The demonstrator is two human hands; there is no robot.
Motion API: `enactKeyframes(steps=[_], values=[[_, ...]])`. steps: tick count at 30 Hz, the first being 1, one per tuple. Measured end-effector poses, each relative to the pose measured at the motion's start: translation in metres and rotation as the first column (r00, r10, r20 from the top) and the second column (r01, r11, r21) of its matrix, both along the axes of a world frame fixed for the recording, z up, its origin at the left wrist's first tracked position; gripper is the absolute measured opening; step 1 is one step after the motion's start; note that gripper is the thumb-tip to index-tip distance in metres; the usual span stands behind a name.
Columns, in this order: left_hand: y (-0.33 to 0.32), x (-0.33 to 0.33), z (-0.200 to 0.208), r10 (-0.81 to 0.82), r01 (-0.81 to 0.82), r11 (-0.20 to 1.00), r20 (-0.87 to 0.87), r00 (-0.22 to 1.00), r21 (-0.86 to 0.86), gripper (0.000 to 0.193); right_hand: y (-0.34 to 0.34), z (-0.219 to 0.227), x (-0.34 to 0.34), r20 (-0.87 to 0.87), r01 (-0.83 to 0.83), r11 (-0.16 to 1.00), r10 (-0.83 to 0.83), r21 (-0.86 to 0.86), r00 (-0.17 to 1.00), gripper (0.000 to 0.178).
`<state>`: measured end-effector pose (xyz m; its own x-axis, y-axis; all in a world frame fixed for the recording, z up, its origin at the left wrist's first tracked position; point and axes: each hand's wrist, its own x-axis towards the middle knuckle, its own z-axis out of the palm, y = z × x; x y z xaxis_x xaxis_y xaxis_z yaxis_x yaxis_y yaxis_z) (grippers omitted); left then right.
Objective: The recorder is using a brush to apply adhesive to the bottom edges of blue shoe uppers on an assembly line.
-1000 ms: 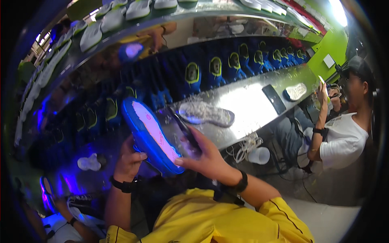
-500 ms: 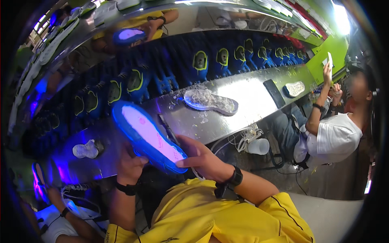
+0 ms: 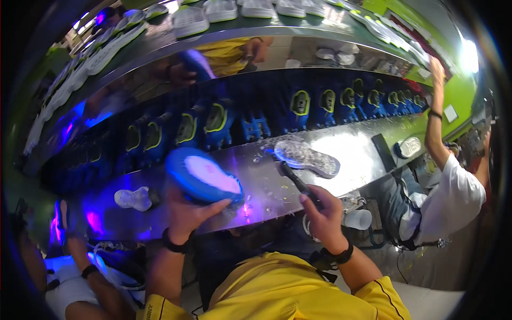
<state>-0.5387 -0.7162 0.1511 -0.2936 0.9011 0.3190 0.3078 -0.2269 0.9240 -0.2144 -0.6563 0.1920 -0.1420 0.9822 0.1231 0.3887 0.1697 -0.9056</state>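
Note:
My left hand (image 3: 185,216) is closed around a blue shoe (image 3: 181,169), its pale pink underside turned up and tilted. The shoe is held above the metal bench and is somewhat blurred. My right hand (image 3: 325,216) grips a slim dark tool (image 3: 295,178), pointing up and left. Its tip is at the edge of a pale shoe sole (image 3: 320,161) strewn with whitish shreds; I cannot tell if they touch. What kind of tool it is does not show.
Blue shoes with yellow-green collars (image 3: 300,102) line the back of the metal bench (image 3: 256,197). A white sole-shaped piece (image 3: 133,199) lies left, a dark block (image 3: 382,152) right. White soles (image 3: 190,22) fill the upper shelf. Co-workers sit on both sides; a white cup (image 3: 358,219) stands below the edge.
My right hand has left the shoe and moved right, bringing the tool's tip to the shred-covered sole. The shoe has tilted in my left hand. The right co-worker's arm now reaches up to the shelf.

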Motion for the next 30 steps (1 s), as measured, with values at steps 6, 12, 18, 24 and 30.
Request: enactKeyframes(steps=[6,12,18,24,30], values=[[0.005,0.012,0.015,0.015,-0.007,1.0,-0.308,0.951,0.028,0.089,-0.001,0.008,0.0,-0.181,-0.072,0.948,0.015,-0.31,0.983,0.022],[-0.039,0.045,0.004,0.095,-0.059,0.995,-0.582,0.808,0.08,0.074,0.009,0.017,-0.012,-0.187,-0.173,0.736,0.064,-0.654,0.98,0.022],[-0.062,0.053,-0.011,0.111,-0.07,0.994,-0.635,0.764,0.089,0.071,0.014,-0.013,-0.036,-0.152,-0.28,0.778,0.236,-0.563,0.96,0.028],[-0.069,0.053,-0.024,0.138,-0.078,0.989,-0.642,0.754,0.122,0.07,0.015,-0.049,-0.062,-0.063,-0.267,0.821,0.273,-0.505,0.96,0.026],[-0.077,0.052,-0.03,0.151,-0.094,0.988,-0.641,0.753,0.122,0.07,0.009,-0.053,-0.066,-0.047,-0.25,0.796,0.27,-0.551,0.962,0.028]])
